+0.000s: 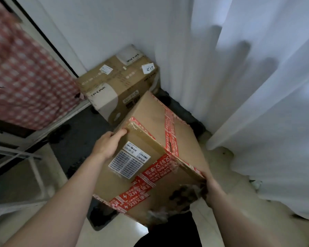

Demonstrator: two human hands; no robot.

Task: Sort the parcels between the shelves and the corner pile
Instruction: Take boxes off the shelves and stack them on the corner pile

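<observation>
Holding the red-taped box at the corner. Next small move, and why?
Probably lower the red-taped box onto the floor against the TP-LINK box: left hand and right hand hold it tilted, close to that box in the corner.

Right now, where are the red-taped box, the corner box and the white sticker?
red-taped box (pixel 150 113): head view, bare cardboard on its upper face.
corner box (pixel 118 81): head view, middle of its top.
white sticker (pixel 129 160): head view, centre of the label on the red-taped box.
</observation>
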